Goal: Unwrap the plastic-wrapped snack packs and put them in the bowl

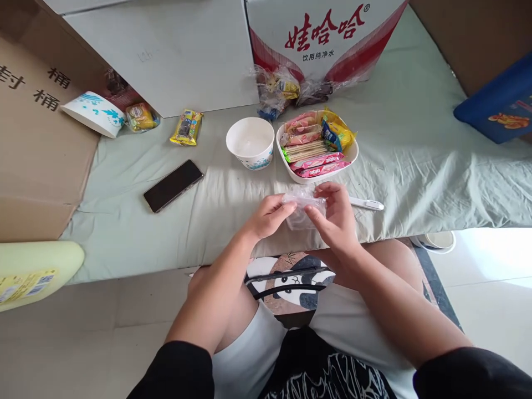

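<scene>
A crumpled clear plastic bag (305, 219) hangs between my two hands at the front edge of the cloth-covered surface. My left hand (272, 215) pinches its left side between thumb and fingers. On the other side my right hand (334, 219) has its thumb and fingers closed on the plastic. Just beyond them stands a white bowl of wrapped snacks (286, 173), with pink packets, thin sticks and a yellow-blue packet in it. Left of that is a white paper bowl (250, 138). A white pen-like utility knife (368, 204) lies beside my right hand, partly hidden behind it.
A dark phone (173, 185) and a yellow snack packet (187, 127) lie to the left. A tipped paper bowl (95, 113) leans by a cardboard box (41, 138). White boxes (166, 55) line the back. A blue object (499, 100) stands at right.
</scene>
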The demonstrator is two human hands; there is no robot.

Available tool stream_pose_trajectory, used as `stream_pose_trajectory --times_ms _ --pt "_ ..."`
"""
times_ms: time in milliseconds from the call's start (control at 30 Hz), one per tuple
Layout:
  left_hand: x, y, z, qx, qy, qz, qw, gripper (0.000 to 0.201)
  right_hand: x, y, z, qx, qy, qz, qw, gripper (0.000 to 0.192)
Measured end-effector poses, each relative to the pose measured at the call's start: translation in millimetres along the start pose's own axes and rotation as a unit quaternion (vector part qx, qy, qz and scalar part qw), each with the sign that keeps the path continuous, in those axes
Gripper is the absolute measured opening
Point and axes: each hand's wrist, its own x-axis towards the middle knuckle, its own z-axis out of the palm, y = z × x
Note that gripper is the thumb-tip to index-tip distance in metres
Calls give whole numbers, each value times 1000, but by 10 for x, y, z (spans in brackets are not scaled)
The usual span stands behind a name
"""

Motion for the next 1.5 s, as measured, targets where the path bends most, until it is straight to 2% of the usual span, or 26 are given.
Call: stream_pose_trajectory --times_ms 67,133,167,233,300,433,567,633,700,767,800,900,1000,1133,1233,1300,1367,1500 --pt "-2 -4 -12 29 -18 7 999 37 2 36 21 6 -42 19 999 42" --pt "-12 -19 -5 60 1 25 998 26 1 64 37 -11 -59 39 997 42" --pt "-19 -28 1 70 17 36 997 27 -1 78 42 -21 -55 46 997 40" --pt "-32 -47 4 89 42 63 993 44 -6 103 53 -25 -44 50 997 39" --pt "-38 -58 -8 123 37 89 988 40 -18 129 62 -5 -53 50 997 46" --pt "-27 -57 -63 179 34 95 979 14 -57 174 63 22 -72 22 997 58" --pt "-23 -65 -93 137 102 76 982 13 -91 189 47 -42 -58 -28 997 60" --pt "-31 -85 -92 95 112 64 987 16 -102 189 50 -84 -48 -47 994 49" --pt "-45 -111 -88 69 108 67 989 21 -110 185 59 -126 -19 -70 989 26" --pt "-65 -133 -85 86 106 81 987 29 -118 175 69 -155 22 -103 982 8" --pt "-77 -142 -87 108 104 88 985 32 -123 166 72 -162 39 -121 978 5" --pt "-105 -167 -99 192 93 98 972 33 -134 132 80 -181 60 -161 968 10" --pt "-110 -214 -119 241 95 112 959 30 -131 106 110 -182 49 -154 970 17" --pt "-93 -270 -140 242 85 136 957 9 -102 87 177 -171 45 -155 972 21" --pt "-104 -244 -148 224 88 131 962 8 -94 58 181 -171 66 -190 965 34" --pt "-130 -200 -153 205 79 125 968 8 -111 37 147 -162 44 -224 960 46" --pt "-163 -155 -158 193 64 115 972 8 -148 33 95 -155 -8 -238 959 54" --pt "-214 -107 -149 208 15 60 976 8 -240 99 -16 -133 -74 -164 975 68"
